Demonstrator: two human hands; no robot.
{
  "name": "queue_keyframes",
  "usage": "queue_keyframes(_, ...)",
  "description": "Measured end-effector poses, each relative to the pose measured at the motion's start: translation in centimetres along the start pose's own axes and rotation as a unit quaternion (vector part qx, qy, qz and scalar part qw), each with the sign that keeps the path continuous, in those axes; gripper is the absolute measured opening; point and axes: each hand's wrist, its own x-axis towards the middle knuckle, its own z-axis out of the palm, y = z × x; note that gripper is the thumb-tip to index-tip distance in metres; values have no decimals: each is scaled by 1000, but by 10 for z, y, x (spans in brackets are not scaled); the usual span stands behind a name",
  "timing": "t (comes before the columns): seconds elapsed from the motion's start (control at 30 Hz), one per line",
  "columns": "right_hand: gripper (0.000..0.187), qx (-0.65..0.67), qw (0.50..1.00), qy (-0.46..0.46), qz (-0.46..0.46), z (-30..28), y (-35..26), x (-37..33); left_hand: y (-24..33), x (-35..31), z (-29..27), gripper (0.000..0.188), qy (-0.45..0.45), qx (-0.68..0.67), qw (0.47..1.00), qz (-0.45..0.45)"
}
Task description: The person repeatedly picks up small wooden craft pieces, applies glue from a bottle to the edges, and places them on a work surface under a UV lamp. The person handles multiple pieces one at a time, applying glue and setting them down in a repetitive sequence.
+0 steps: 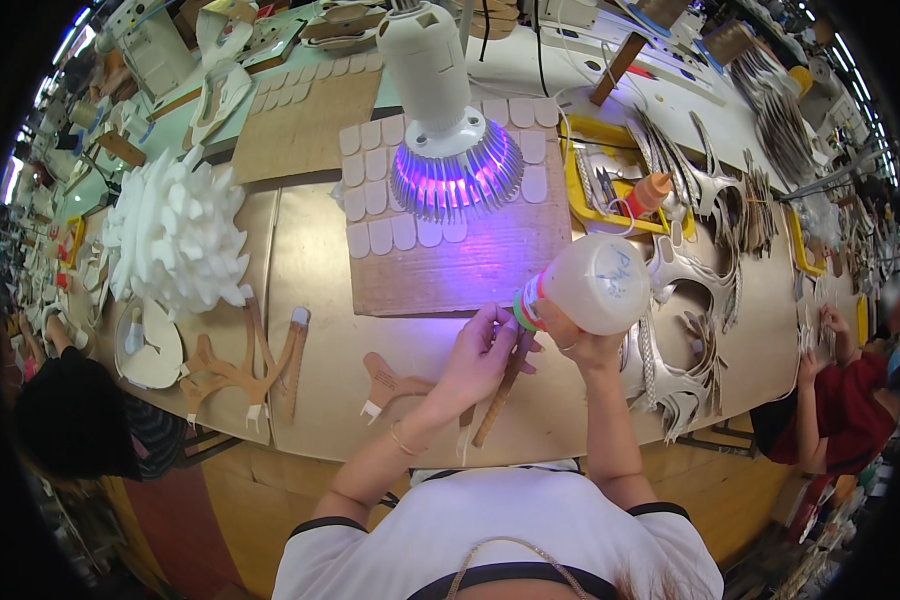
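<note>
Between left fingers (491, 322) (pinching) runs a brown strap (498, 399), right fingers (560, 326) clasping a bottle (608, 284).

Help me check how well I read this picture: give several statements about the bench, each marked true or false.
1. The right hand holds a bottle. True.
2. The lamp is switched off. False: the lamp glows purple.
3. The left hand holds a brown strip. True.
4. The tray right of the lamp is blue. False: the tray is yellow.
5. A white pile stands left of the cardboard under the lamp. True.
</note>
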Motion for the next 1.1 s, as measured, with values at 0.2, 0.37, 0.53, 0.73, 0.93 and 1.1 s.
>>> queue_keyframes(0.2,42,-53,996,31,-57,0,0,0,-4,-1,1,17,7,23,1000,17)
queue_keyframes(0.37,59,-18,999,18,-35,-2,-2,4,-4,-2,2,17,19,3,999,26)
queue_keyframes(0.53,60,-82,994,34,-58,1,0,-3,0,-5,1,18,24,5,1000,7)
queue_keyframes(0.73,58,-133,984,20,-113,0,9,-6,2,-6,1,18,14,0,1000,-8)
queue_keyframes(0.93,52,-90,993,34,-64,1,8,-17,0,-7,2,18,9,-8,1000,9)
queue_keyframes(1.1,43,-96,989,54,-101,5,8,-15,-1,-8,4,17,9,4,1000,3)
